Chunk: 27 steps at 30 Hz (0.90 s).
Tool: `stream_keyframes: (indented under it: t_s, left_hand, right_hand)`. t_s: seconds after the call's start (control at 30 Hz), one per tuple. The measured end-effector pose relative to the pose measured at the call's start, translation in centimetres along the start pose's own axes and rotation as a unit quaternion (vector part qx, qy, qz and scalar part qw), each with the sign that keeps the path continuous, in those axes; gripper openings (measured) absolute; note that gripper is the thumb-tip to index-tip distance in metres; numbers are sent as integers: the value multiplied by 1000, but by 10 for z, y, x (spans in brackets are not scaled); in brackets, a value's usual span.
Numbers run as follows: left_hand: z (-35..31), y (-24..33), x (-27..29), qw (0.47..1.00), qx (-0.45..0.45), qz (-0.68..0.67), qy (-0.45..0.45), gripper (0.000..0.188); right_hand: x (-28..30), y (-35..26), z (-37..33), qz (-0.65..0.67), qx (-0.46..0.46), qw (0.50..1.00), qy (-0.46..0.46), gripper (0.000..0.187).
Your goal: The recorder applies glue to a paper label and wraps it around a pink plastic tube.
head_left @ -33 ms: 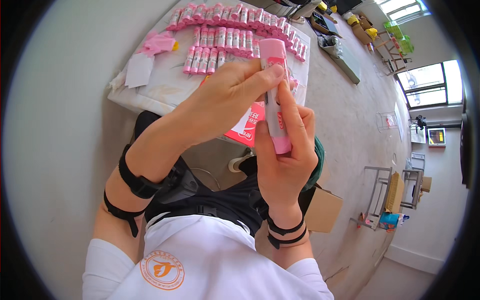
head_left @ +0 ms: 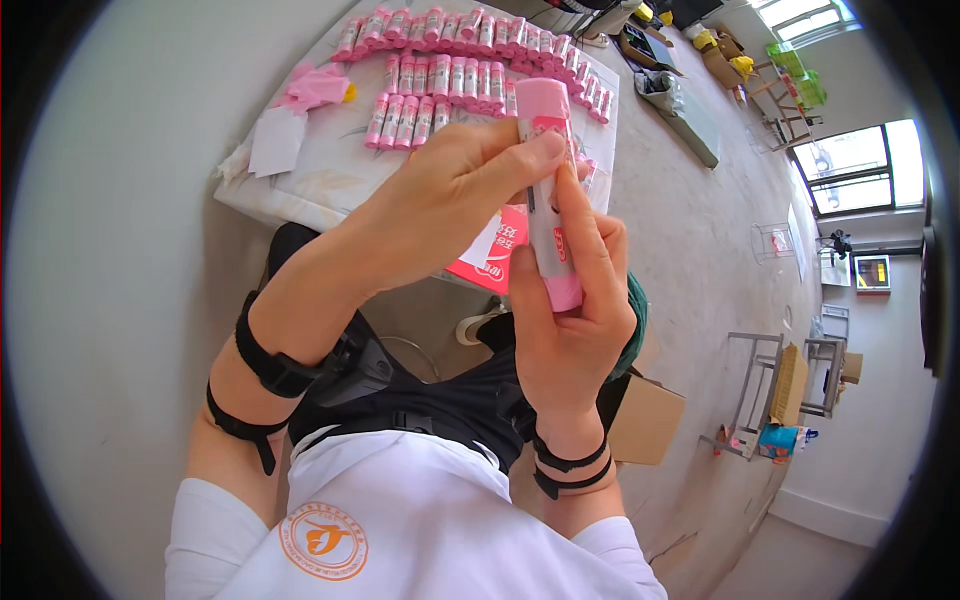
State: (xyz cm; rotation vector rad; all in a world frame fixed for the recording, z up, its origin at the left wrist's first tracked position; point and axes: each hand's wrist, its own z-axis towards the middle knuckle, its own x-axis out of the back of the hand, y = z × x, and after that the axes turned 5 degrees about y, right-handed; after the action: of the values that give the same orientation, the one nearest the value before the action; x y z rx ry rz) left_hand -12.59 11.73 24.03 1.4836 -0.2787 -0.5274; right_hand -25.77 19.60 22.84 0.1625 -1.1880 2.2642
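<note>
Upright between my hands stands a pink roll [head_left: 546, 240] wrapped in a grey-and-white printed label, its plain pink ends showing above and below. My left hand [head_left: 455, 190] grips its upper part, the thumb pressed flat on the label and the other fingers mostly hidden behind. Lower down, my right hand [head_left: 572, 325] is closed around the roll, with a finger laid up along its right side. Beyond, on the table [head_left: 340, 185], several similar labelled rolls [head_left: 440, 78] stand in rows. A red printed package [head_left: 484, 272] lies on the near table edge, partly covered by my hands.
Crumpled pink plastic [head_left: 315, 88] and a white paper sheet [head_left: 277, 142] lie on the table's left. An open cardboard box [head_left: 648, 420] stands on the floor by my right arm. Farther right are metal stands [head_left: 757, 385] and a blue bag [head_left: 778, 442].
</note>
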Motion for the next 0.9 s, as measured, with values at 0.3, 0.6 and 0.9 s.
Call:
stream_keyframes:
  t_s: [0.3,0.6,0.9]
  left_hand:
    - [-14,2,-3,993,-107,-55,-15,42]
    - [-4,4,-4,990,-105,-85,-49,42]
    - [-6,8,-11,991,-79,-87,-61,40]
  right_hand:
    - [9,-14,-7,152,-111,982,-31,53]
    - [7,-14,-11,198,-100,975,13,24]
    - [14,-10,-14,170,-84,982,-7,18]
